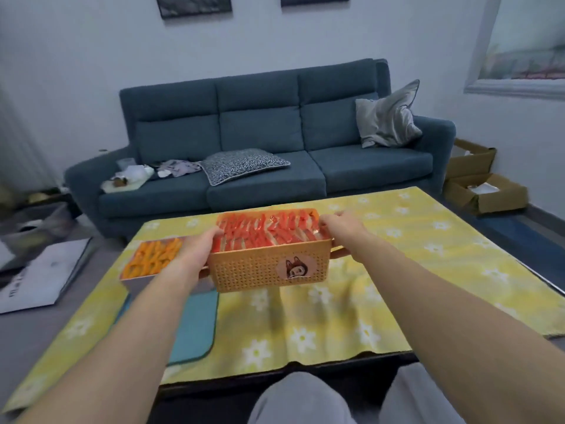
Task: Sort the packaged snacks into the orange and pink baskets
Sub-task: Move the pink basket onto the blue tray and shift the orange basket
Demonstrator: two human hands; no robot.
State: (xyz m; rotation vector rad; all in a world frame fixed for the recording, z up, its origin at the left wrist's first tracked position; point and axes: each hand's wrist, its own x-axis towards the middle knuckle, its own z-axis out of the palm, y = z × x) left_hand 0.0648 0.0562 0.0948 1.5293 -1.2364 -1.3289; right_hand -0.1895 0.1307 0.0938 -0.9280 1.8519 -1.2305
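Note:
An orange perforated basket (260, 270) with a dog sticker is lifted above the table, filled with red packaged snacks (266, 232). My left hand (198, 247) grips its left end and my right hand (342, 226) grips its right end, fingers curled over the rim. To the left, partly hidden behind my left wrist, a pink basket (137, 278) stands on the table and holds orange packaged snacks (151, 258).
The table carries a yellow flowered cloth (397, 270) and a teal mat (195, 325) near its front left. A blue sofa (260, 142) with cushions stands behind. Cardboard boxes (480, 185) lie on the floor at right, papers and bags at left.

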